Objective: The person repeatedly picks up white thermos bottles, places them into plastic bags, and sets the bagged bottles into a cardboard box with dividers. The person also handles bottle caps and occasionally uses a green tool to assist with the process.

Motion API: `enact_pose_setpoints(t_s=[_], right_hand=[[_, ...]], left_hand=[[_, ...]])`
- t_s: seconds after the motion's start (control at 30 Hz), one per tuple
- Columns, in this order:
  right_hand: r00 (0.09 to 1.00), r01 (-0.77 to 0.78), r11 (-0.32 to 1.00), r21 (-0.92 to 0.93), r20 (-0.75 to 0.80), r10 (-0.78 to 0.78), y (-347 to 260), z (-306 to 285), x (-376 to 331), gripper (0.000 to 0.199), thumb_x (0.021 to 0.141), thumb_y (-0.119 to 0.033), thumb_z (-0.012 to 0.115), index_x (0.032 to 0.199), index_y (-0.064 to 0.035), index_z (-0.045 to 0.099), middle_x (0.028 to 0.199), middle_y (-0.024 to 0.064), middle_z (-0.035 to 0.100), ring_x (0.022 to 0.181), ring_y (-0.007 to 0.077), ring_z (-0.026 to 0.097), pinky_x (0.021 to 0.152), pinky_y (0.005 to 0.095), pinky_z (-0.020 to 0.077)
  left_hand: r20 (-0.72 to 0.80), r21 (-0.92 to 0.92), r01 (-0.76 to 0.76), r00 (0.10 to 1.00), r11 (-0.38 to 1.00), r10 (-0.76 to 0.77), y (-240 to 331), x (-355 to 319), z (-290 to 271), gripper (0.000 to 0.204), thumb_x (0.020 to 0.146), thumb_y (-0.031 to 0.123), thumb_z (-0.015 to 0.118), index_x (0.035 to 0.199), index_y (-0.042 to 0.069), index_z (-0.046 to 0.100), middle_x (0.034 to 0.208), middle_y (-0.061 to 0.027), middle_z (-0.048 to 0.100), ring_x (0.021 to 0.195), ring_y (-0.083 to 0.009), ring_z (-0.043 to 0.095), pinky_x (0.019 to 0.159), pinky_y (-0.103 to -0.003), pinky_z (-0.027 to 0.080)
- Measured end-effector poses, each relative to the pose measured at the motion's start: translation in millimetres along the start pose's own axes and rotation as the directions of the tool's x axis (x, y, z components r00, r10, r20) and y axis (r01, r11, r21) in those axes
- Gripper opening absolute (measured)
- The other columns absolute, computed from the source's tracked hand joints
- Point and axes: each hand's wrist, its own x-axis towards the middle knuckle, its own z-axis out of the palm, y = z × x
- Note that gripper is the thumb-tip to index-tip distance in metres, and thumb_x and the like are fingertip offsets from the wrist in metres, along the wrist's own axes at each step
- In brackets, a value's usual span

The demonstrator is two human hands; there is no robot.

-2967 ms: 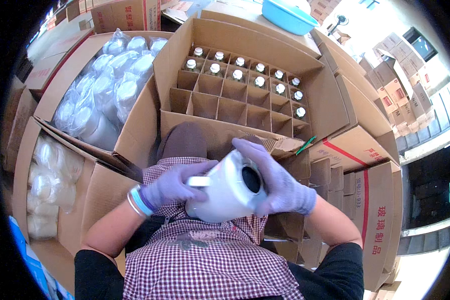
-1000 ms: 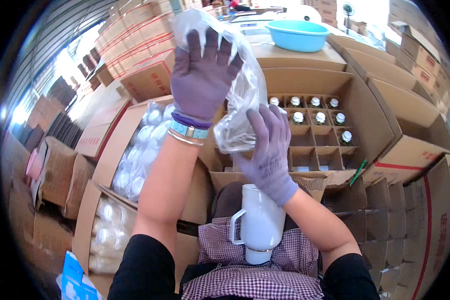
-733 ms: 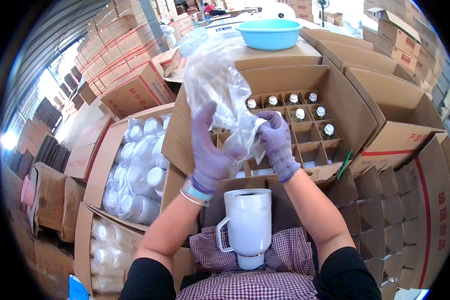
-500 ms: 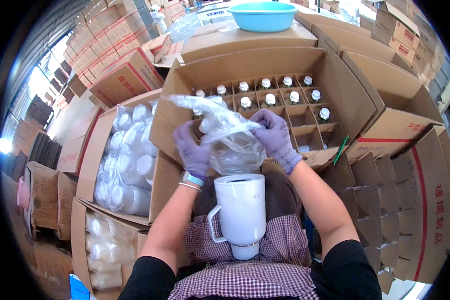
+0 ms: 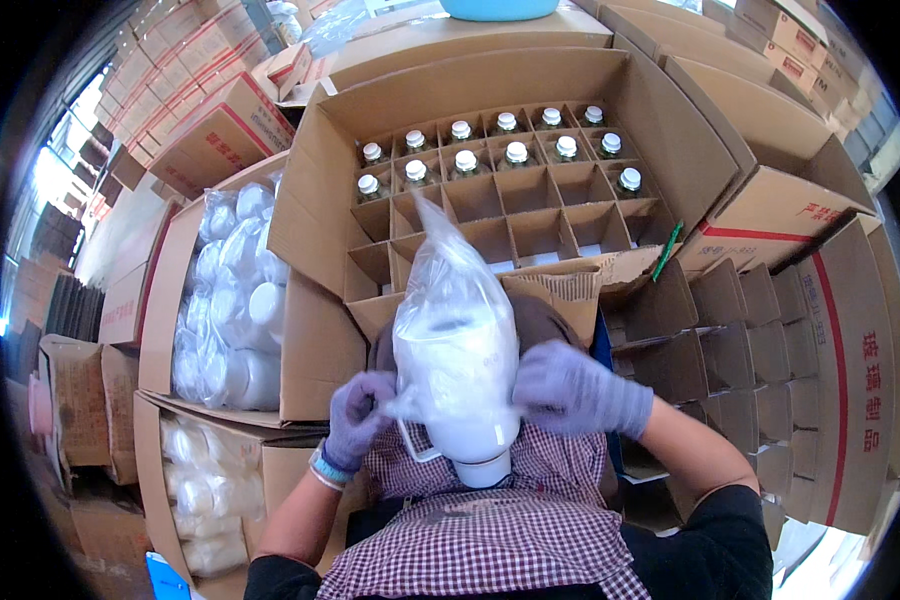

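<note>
A white handled tumbler [image 5: 465, 435] lies on my lap, its narrow base toward me. A clear plastic bag [image 5: 450, 275] covers its wider upper part, with a loose tip pointing away from me. My left hand [image 5: 361, 412], in a purple-grey glove, pinches the bag's edge beside the tumbler's handle [image 5: 417, 445]. On the other side my right hand [image 5: 570, 388], gloved alike, has its fingers closed at the bag's edge. Beyond the tumbler stands a cardboard box [image 5: 320, 215] with dividers. Several glass bottles with white caps [image 5: 516, 153] stand in its compartments.
At left, an open carton [image 5: 155, 350] holds bagged white tumblers; a lower box holds smaller bagged white items [image 5: 200, 495]. A carton with dividers [image 5: 760, 350] stands at right. A green tie [image 5: 668, 250] hangs on the middle box's edge. Behind it sits a blue basin [image 5: 500, 8].
The bag has come down over the tumbler, from being held loose above it. Both hands have moved toward me, to either side of the tumbler. The view has tilted slightly downward.
</note>
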Motion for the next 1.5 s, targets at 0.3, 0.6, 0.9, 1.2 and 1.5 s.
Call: enact_pose_setpoints(t_s=[0.3, 0.6, 0.9, 1.2, 1.5], right_hand=[[0.937, -0.290, 0.949, 0.124, -0.165, 0.308, -66.9, 85.9, -40.3, 0.058, 0.075, -0.037, 0.077, 0.123, -0.0085, 0.061, 0.113, 0.0161, 0.063, 0.115, 0.0369, 0.057, 0.105, 0.0498, 0.0430], [0.393, -0.526, 0.851, 0.017, -0.882, 0.261, -77.6, 62.3, -87.9, 0.083, 0.067, -0.026, 0.086, 0.142, -0.0150, 0.054, 0.143, 0.0253, 0.044, 0.130, 0.0459, 0.045, 0.112, 0.0504, 0.0399], [-0.228, -0.036, 0.812, 0.583, -0.796, 0.561, -84.3, -4.1, -220.7, 0.054, 0.089, -0.019, 0.077, 0.134, -0.0064, 0.049, 0.122, 0.0073, 0.060, 0.117, 0.0212, 0.059, 0.096, 0.0372, 0.0518], [-0.161, -0.921, 0.162, 0.355, -0.725, 0.670, 81.9, -77.3, -300.9, 0.082, 0.070, -0.052, 0.083, 0.131, -0.0043, 0.056, 0.121, 0.0252, 0.066, 0.111, 0.0403, 0.065, 0.098, 0.0443, 0.0518], [-0.059, -0.984, 0.079, 0.162, -0.705, 0.707, 177.7, -69.3, -257.7, 0.054, 0.086, -0.041, 0.074, 0.119, 0.0008, 0.068, 0.118, 0.0226, 0.068, 0.107, 0.0386, 0.065, 0.095, 0.0452, 0.0506]], left_hand=[[-0.181, 0.258, 0.296, 0.950, 0.920, -0.255, -1.6, -20.1, 45.1, 0.022, 0.089, 0.020, 0.072, 0.098, 0.000, 0.070, 0.084, -0.0049, 0.070, 0.072, -0.0177, 0.063, 0.063, -0.034, 0.050], [0.086, 0.298, -0.045, 0.996, 0.954, 0.020, 87.5, 57.3, 184.0, 0.015, 0.098, 0.010, 0.057, 0.106, -0.001, 0.063, 0.081, -0.0114, 0.063, 0.075, -0.0237, 0.065, 0.068, -0.037, 0.052], [0.885, 0.002, -0.656, 0.352, 0.754, 0.304, 119.3, 36.6, 278.7, 0.037, 0.087, 0.021, 0.072, 0.120, 0.006, 0.067, 0.116, -0.0158, 0.068, 0.106, -0.0338, 0.064, 0.092, -0.043, 0.050], [0.689, 0.442, -0.483, 0.722, 0.756, 0.059, 102.4, 66.2, 166.0, 0.033, 0.086, 0.017, 0.072, 0.117, 0.006, 0.069, 0.115, -0.0147, 0.069, 0.106, -0.0337, 0.065, 0.093, -0.042, 0.051], [-0.086, 0.784, -0.054, 0.977, 0.618, 0.194, 71.5, 27.5, -56.2, 0.025, 0.090, 0.015, 0.070, 0.112, 0.003, 0.070, 0.108, -0.0167, 0.071, 0.104, -0.0317, 0.068, 0.093, -0.040, 0.053]])
